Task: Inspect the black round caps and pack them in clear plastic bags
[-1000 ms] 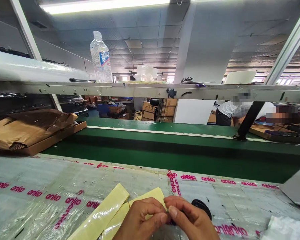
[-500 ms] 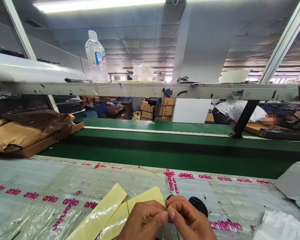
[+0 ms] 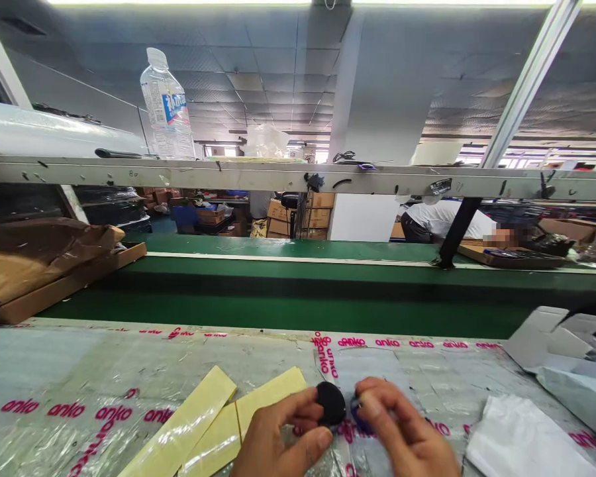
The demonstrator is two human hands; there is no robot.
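My left hand (image 3: 283, 440) pinches a small round black part (image 3: 330, 403) between thumb and fingers at the bottom middle of the head view. My right hand (image 3: 407, 434) is close beside it on the right, its fingertips closed on a small dark bluish piece (image 3: 356, 409) that touches the black part. Both hands hover just over the plastic-wrapped worktop (image 3: 104, 377). Two pale yellow strips (image 3: 201, 424) lie flat just left of my left hand.
A green conveyor belt (image 3: 298, 291) runs across beyond the worktop. An open cardboard tray with brown paper (image 3: 44, 265) sits at left. A water bottle (image 3: 166, 106) stands on the overhead rail (image 3: 278, 179). Grey cardboard pieces (image 3: 561, 344) and white bags (image 3: 521, 440) lie at right. A person (image 3: 442, 222) bends over far right.
The black round part, earlier lying behind my right hand, is now held up in my left fingers. My view has shifted right and slightly down.
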